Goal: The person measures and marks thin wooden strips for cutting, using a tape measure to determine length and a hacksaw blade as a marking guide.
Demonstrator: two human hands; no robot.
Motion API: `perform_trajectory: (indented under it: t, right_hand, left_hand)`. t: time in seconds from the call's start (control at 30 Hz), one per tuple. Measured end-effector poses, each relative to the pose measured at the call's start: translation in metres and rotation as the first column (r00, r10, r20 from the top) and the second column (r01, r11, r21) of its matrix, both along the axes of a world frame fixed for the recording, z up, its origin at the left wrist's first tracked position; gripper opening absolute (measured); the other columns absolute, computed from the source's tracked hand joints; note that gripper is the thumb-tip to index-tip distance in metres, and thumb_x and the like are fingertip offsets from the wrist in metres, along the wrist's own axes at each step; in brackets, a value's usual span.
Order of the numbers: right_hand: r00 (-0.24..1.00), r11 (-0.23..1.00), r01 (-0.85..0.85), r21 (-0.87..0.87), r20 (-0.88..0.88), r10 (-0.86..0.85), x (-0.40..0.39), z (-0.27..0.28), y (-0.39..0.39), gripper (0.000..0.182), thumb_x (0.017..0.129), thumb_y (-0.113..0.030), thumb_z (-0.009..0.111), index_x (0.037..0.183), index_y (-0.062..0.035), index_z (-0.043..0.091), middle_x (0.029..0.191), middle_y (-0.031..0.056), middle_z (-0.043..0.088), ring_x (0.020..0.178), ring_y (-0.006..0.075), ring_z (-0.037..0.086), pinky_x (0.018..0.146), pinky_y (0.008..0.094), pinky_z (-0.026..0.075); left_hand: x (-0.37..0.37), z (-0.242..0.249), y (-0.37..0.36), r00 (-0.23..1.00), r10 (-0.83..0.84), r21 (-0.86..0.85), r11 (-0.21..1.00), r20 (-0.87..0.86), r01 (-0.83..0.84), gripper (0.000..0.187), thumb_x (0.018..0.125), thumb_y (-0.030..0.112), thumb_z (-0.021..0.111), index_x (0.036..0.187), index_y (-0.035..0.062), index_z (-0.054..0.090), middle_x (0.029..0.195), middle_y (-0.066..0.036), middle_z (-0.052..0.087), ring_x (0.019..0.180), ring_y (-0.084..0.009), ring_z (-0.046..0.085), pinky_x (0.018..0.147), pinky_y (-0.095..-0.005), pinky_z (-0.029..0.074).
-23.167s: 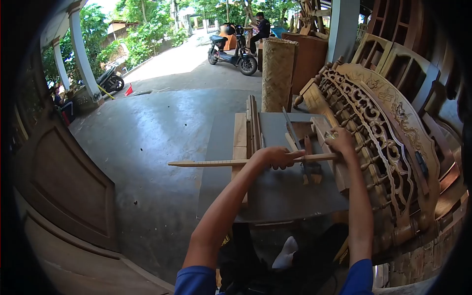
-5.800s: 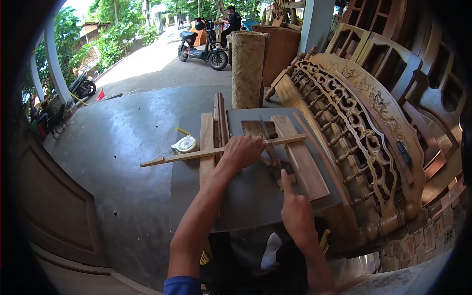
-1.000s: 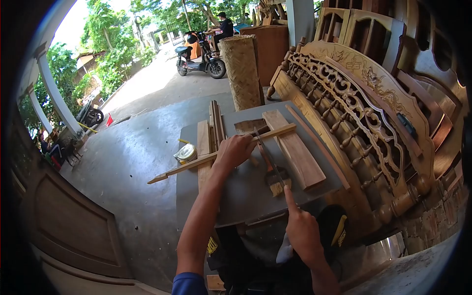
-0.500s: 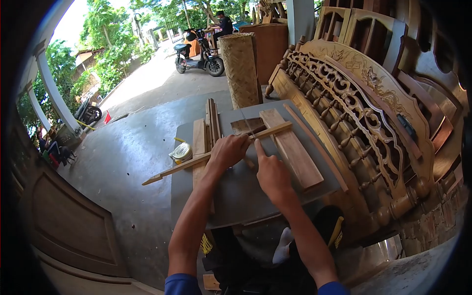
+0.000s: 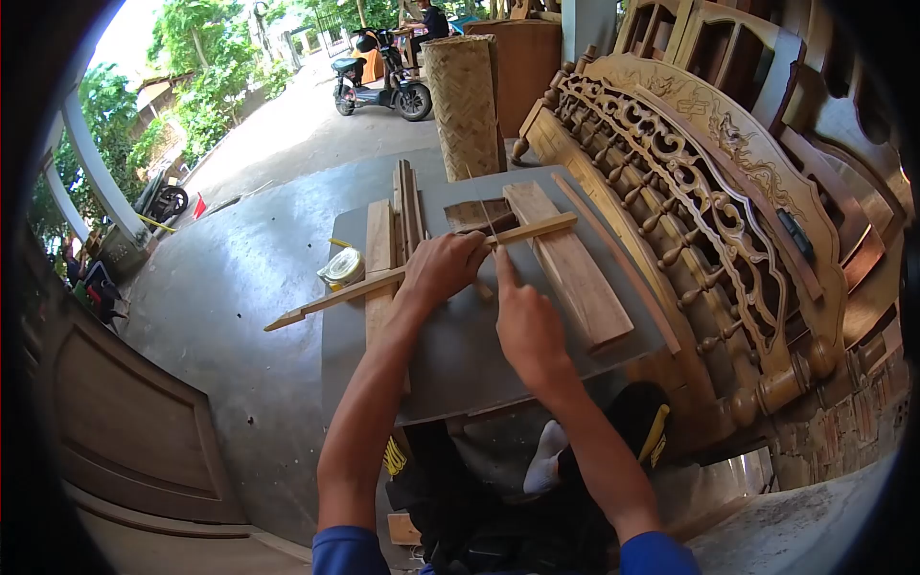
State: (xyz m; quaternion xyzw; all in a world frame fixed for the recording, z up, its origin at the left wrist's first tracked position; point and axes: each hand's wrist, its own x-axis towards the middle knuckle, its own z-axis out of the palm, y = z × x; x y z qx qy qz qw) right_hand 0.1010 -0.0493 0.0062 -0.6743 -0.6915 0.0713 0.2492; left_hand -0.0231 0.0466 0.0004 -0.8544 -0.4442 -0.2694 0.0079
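A long narrow wooden strip (image 5: pixel 340 299) lies slantwise across two flat boards, a left board (image 5: pixel 379 240) and a right board (image 5: pixel 573 273). My left hand (image 5: pixel 444 270) is closed over the strip near its middle, pressing it from above. Close beside it, my right hand (image 5: pixel 532 326) is closed, its index finger stretched forward towards the strip. From there a thin blade (image 5: pixel 485 204), like that of a saw, points away past the strip; its handle is hidden in my right hand. Between the boards lies a dark wood block (image 5: pixel 467 215).
The grey tabletop (image 5: pixel 450 369) also bears a round whitish roll (image 5: pixel 342 267) and several narrow wood lengths (image 5: pixel 407 206). Carved furniture panels (image 5: pixel 671 182) lean close on the right. Behind the table stands a rolled woven mat (image 5: pixel 463 105); farther off are a scooter (image 5: pixel 383 91) and a person.
The whole view has shifted, so the table and hands appear higher. Both hands keep their holds on the strip and the saw, and slightly more of the blade shows beyond the strip.
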Motion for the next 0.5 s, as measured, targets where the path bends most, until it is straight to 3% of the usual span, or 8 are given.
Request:
perform_trajectory:
  t: [0.13, 0.2, 0.27, 0.33, 0.47, 0.5]
  right_hand:
    - [0.999, 0.997, -0.055, 0.056, 0.004, 0.054, 0.001, 0.008, 0.048, 0.057, 0.078, 0.001, 0.045, 0.133, -0.0044, 0.030, 0.075, 0.0234, 0.061, 0.073, 0.0381, 0.061, 0.066, 0.0443, 0.051]
    - [0.998, 0.997, -0.047, 0.060, 0.031, 0.045, 0.001, 0.005, 0.031, 0.057, 0.078, 0.001, 0.045, 0.133, -0.0042, 0.031, 0.074, 0.0238, 0.060, 0.072, 0.0383, 0.061, 0.066, 0.0450, 0.050]
    - [0.998, 0.999, -0.034, 0.043, -0.047, 0.036, 0.006, 0.004, -0.018, 0.060, 0.077, 0.002, 0.045, 0.134, -0.0057, 0.029, 0.071, 0.0239, 0.059, 0.070, 0.0385, 0.061, 0.065, 0.0462, 0.049]
    - [0.995, 0.982, -0.030, -0.188, 0.085, 0.047, 0.016, 0.013, -0.079, 0.069, 0.076, 0.001, 0.048, 0.139, -0.0078, 0.019, 0.067, 0.0212, 0.059, 0.066, 0.0348, 0.062, 0.061, 0.0420, 0.052]
    - [0.998, 0.970, 0.004, -0.241, 0.059, 0.010, 0.028, 0.020, -0.102, 0.071, 0.073, 0.003, 0.050, 0.138, -0.0086, 0.022, 0.065, 0.0204, 0.059, 0.066, 0.0356, 0.062, 0.061, 0.0433, 0.051]
    - [0.998, 0.984, -0.021, -0.178, 0.053, 0.031, 0.027, 0.022, -0.085, 0.069, 0.074, 0.002, 0.049, 0.137, -0.0082, 0.024, 0.066, 0.0204, 0.060, 0.067, 0.0357, 0.062, 0.062, 0.0432, 0.051]
  left_hand:
    - [-0.001, 0.002, -0.002, 1.000, 0.000, 0.014, 1.000, -0.008, 0.000, 0.023, 0.084, 0.028, 0.050, 0.075, 0.0077, 0.057, 0.064, -0.015, 0.058, 0.062, -0.0356, 0.057, 0.056, -0.0455, 0.045]
    - [0.002, -0.003, 0.000, 1.000, -0.014, 0.010, 1.000, -0.008, 0.014, 0.022, 0.084, 0.027, 0.050, 0.076, 0.0078, 0.057, 0.065, -0.015, 0.058, 0.063, -0.0357, 0.057, 0.056, -0.0454, 0.045]
    - [0.000, -0.004, 0.005, 1.000, -0.003, 0.023, 1.000, 0.006, 0.003, 0.020, 0.084, 0.026, 0.051, 0.077, 0.0080, 0.057, 0.065, -0.016, 0.058, 0.063, -0.0360, 0.057, 0.056, -0.0452, 0.044]
    - [0.001, -0.006, 0.003, 1.000, -0.004, 0.050, 0.999, 0.007, 0.004, 0.021, 0.084, 0.027, 0.051, 0.077, 0.0078, 0.056, 0.065, -0.015, 0.058, 0.063, -0.0361, 0.057, 0.055, -0.0450, 0.044]
    - [-0.001, -0.005, 0.010, 1.000, 0.009, 0.036, 0.999, 0.023, -0.010, 0.022, 0.084, 0.028, 0.051, 0.077, 0.0078, 0.057, 0.064, -0.016, 0.058, 0.062, -0.0364, 0.056, 0.055, -0.0451, 0.044]
    - [0.001, -0.001, 0.009, 1.000, 0.002, 0.028, 1.000, 0.027, -0.003, 0.022, 0.084, 0.028, 0.051, 0.077, 0.0078, 0.057, 0.064, -0.016, 0.058, 0.062, -0.0365, 0.056, 0.055, -0.0451, 0.044]
